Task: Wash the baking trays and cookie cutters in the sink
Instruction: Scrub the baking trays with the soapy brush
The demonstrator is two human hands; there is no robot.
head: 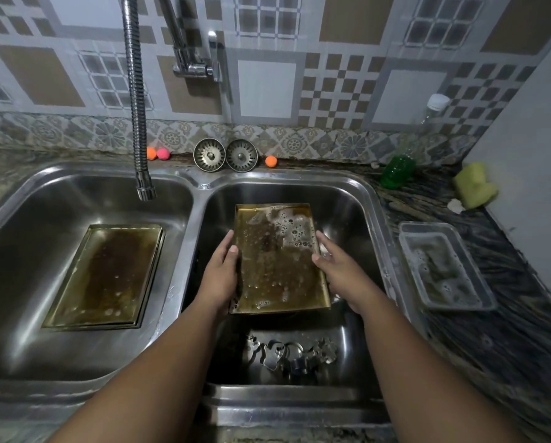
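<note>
While suds cling to its browned surface, a soapy baking tray (277, 263) is held tilted over the right basin of a steel double sink (375, 199), its far end lower than its near end. The left hand (218, 276) grips the tray's 9 o'clock edge, thumb hooked over the rim; the right hand (338, 270) clasps the 3 o'clock edge, thumb pressed on the rim and fingers laid along the side. The tray lies between the two hands, touching both.

At 6 o'clock from the tray, on the basin floor near the person, lies a cluster of metal cookie cutters (291, 351), apart from both hands. At 9 o'clock, a second baking tray (108, 276) lies flat in the left basin below the flexible tap hose (138, 107). Two sink strainers (224, 155) stand on edge at 12 o'clock behind the sink. At 3 o'clock, on the counter, sit a clear plastic container (443, 266), a green bottle (397, 171) and a yellow sponge (474, 185).
</note>
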